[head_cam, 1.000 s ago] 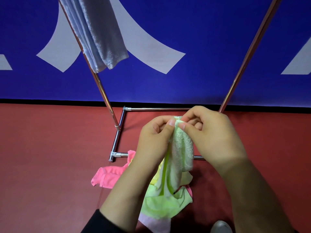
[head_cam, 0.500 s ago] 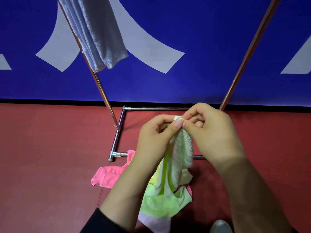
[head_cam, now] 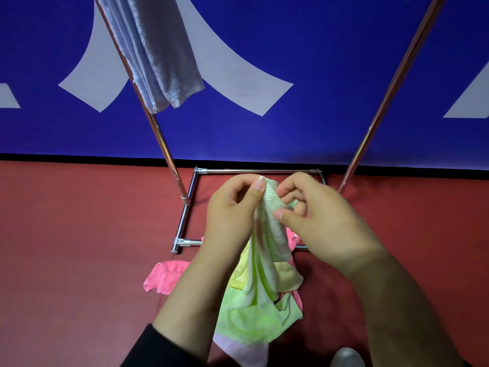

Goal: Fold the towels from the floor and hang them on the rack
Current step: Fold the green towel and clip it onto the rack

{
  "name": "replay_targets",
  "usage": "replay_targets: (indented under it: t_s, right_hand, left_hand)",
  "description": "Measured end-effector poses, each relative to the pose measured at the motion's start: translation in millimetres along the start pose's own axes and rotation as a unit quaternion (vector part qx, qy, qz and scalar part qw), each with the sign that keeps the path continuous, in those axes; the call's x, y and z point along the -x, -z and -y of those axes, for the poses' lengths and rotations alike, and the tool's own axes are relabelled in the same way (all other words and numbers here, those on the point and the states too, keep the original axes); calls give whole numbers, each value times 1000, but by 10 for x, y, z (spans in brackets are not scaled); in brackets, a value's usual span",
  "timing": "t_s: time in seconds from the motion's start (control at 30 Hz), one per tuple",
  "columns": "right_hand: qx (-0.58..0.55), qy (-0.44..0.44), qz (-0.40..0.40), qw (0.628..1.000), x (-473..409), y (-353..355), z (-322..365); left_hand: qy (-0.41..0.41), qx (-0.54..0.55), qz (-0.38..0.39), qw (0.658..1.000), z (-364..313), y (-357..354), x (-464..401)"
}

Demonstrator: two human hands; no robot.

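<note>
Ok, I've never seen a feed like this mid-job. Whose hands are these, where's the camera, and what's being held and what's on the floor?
There is no machine here: a person's two bare hands. The single picture comes from a camera worn on the head, looking forward and down. The left hand pinches the top edge of a pale green towel, and the right hand grips it just beside. The towel hangs down over a heap of green, yellow and pink towels on the red floor. Behind stands a metal rack, with a grey towel already hanging near its left pole.
</note>
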State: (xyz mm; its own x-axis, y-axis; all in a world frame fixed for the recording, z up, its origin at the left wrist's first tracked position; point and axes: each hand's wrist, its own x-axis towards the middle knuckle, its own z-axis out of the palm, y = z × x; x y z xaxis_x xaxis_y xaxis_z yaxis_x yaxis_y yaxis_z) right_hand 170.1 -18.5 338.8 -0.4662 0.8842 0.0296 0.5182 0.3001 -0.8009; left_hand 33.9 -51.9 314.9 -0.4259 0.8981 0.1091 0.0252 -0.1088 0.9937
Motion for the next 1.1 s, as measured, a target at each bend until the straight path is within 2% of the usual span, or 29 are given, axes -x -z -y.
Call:
replay_targets:
  t_s: [0.13, 0.23, 0.37, 0.53, 0.77, 0.83, 0.93, 1.0, 1.1]
  right_hand:
    - [79, -15, 95, 992, 34, 12, 6]
    - [166, -49, 162, 971, 62, 7, 24]
    - [175, -109, 204, 957, 87, 17, -7]
    - [158, -108, 133, 972, 87, 149, -5]
    - [162, -22, -28, 986, 113, 377, -45]
    - [137, -4, -67, 988, 118, 380, -39]
    - [179, 4, -131, 975, 119, 412, -58]
    - [187, -15, -128, 974, 104, 415, -110]
    - [166, -22, -78, 983, 70, 322, -163]
  left_hand:
    - [-14, 0, -34, 999, -18, 70, -47]
    - [-10, 9, -62, 998, -37, 126, -76]
    - [11, 9, -95, 995, 7, 256, -149]
    - [-12, -35, -136, 990, -7, 325, -162]
    - [-54, -140, -173, 973, 48, 387, -199]
    - [-49, -142, -178, 972, 53, 377, -197]
    - [-29, -110, -187, 976, 40, 356, -193]
    - [-24, -97, -186, 977, 31, 352, -192]
    - [-37, -118, -155, 980, 7, 332, -186]
